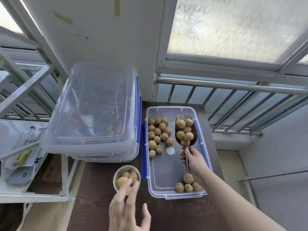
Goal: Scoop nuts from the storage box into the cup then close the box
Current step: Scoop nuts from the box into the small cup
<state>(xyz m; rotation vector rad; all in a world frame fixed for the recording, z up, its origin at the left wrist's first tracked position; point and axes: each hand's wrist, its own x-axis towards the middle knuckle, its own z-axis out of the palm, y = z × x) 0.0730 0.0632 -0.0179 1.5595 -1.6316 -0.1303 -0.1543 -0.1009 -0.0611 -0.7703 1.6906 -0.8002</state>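
An open clear storage box [166,195] with blue latches lies on the dark table, holding loose walnuts [158,135] at its far left and near right. My right hand [194,160] grips the handle of a metal scoop [185,130] filled with several walnuts, held over the box's far right side. A small round cup [116,174] with a few walnuts stands left of the box. My left hand [128,209] hovers open just in front of the cup, fingertips at its rim.
Stacked clear lidded boxes [93,105] sit at the far left of the dark wooden table [100,205]. A white shelf [33,195] with packets stands at left. A metal railing [233,87] and a window run behind.
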